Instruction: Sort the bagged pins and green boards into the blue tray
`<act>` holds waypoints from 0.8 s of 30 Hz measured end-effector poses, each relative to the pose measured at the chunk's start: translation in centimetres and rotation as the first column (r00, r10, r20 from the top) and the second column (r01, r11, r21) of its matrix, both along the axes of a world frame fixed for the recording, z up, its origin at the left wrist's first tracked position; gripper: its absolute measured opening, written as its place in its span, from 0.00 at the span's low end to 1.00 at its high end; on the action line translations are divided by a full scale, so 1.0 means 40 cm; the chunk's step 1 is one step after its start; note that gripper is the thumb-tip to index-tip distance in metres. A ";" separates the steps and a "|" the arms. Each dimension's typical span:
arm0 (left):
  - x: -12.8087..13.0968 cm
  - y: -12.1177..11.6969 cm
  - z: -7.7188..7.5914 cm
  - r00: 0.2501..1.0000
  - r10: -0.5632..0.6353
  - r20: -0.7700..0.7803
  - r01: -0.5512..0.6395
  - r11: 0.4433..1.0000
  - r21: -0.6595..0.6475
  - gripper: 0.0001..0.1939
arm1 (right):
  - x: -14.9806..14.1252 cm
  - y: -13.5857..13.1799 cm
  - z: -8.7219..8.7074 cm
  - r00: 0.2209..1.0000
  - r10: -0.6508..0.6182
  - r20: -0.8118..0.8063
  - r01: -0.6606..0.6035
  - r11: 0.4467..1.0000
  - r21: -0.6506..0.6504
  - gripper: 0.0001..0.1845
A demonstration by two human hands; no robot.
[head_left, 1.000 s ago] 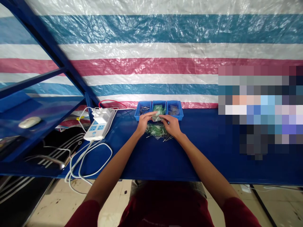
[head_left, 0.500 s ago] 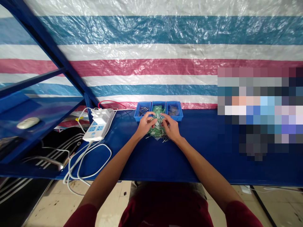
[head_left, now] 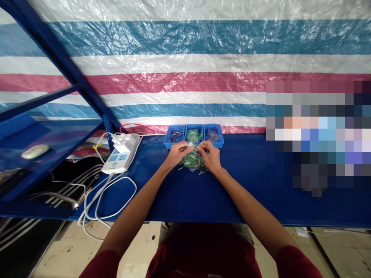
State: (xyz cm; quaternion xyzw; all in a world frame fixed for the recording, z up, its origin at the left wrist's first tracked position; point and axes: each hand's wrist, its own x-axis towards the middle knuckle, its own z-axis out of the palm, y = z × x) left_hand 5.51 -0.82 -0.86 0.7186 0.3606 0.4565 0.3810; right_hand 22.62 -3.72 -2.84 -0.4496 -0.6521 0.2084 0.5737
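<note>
My left hand (head_left: 176, 154) and my right hand (head_left: 211, 156) meet just in front of the blue bins, fingers pinched. Between the fingertips is a small clear plastic bag (head_left: 193, 145), partly covered by the thumbs; its contents are too small to make out. Below them on the table lies a pile of green and clear plastic packets (head_left: 191, 160), with thin metal pieces (head_left: 203, 170) sticking out at its edges. Three blue bins stand behind: the left bin (head_left: 169, 145) has thin metal pieces, the middle one green packets (head_left: 194, 134), the right one clear or greyish packets (head_left: 213, 135).
On the left of the blue table (head_left: 197, 200) sits a white power strip (head_left: 116, 164) with plugged-in adapters. Its looped white cable (head_left: 135, 189) hangs over the front edge. A blue metal frame (head_left: 55, 58) rises at left. Striped plastic sheeting (head_left: 174, 83) forms the back; the right side is pixelated.
Both hands have drawn slightly toward me, showing more of the middle bin. The fingers have closed in more, and the small bag between them sits a little lower.
</note>
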 end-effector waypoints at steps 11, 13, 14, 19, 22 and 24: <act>0.020 -0.013 -0.005 0.974 0.072 0.217 -0.041 0.989 -0.143 0.20 | 0.001 -0.007 0.000 0.991 0.066 0.119 -0.083 0.986 0.142 0.13; 0.013 -0.012 -0.003 0.979 0.044 0.201 -0.018 0.991 -0.129 0.22 | 0.000 -0.003 -0.001 0.993 0.034 0.109 -0.049 0.989 0.137 0.10; 0.009 -0.011 -0.001 0.985 0.024 0.171 -0.006 0.994 -0.106 0.23 | -0.001 -0.001 -0.001 0.995 0.022 0.095 -0.034 0.991 0.128 0.09; 0.003 -0.007 0.000 0.999 0.038 0.012 -0.038 0.999 0.034 0.17 | -0.002 0.004 -0.006 0.998 0.045 -0.052 -0.046 0.999 -0.012 0.09; 0.011 -0.008 -0.005 0.997 0.006 0.082 0.002 0.996 -0.089 0.17 | -0.003 -0.002 -0.008 0.989 0.090 -0.119 -0.101 0.991 -0.083 0.15; 0.015 -0.012 -0.005 0.988 0.011 0.151 0.012 0.989 -0.148 0.21 | -0.001 -0.007 -0.006 0.991 0.099 -0.090 -0.105 0.992 -0.069 0.18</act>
